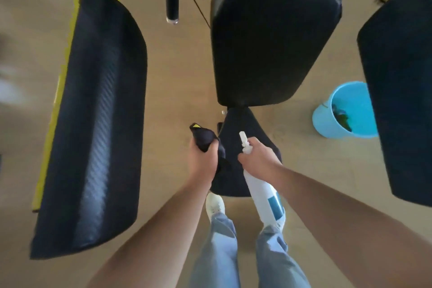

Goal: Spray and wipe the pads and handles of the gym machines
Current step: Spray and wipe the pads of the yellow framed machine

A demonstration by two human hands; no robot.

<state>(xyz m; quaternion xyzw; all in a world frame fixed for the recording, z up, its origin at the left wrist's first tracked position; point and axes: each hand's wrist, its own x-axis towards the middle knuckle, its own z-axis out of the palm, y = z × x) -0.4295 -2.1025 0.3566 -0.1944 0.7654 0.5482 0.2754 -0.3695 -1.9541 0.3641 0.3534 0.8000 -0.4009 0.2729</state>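
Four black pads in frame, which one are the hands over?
The small seat pad at bottom centre: left hand with cloth and right hand with spray bottle overlap it. The back pad, left pad and right pad lie clear of both hands.

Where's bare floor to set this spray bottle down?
Bare floor runs between the long left pad and the back pad. A second patch lies between the seat and the blue bucket. Crowded at the seat, where the left hand holds the cloth and the right hand the spray bottle.

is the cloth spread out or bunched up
Bunched up: the left hand grips the cloth in a wad.
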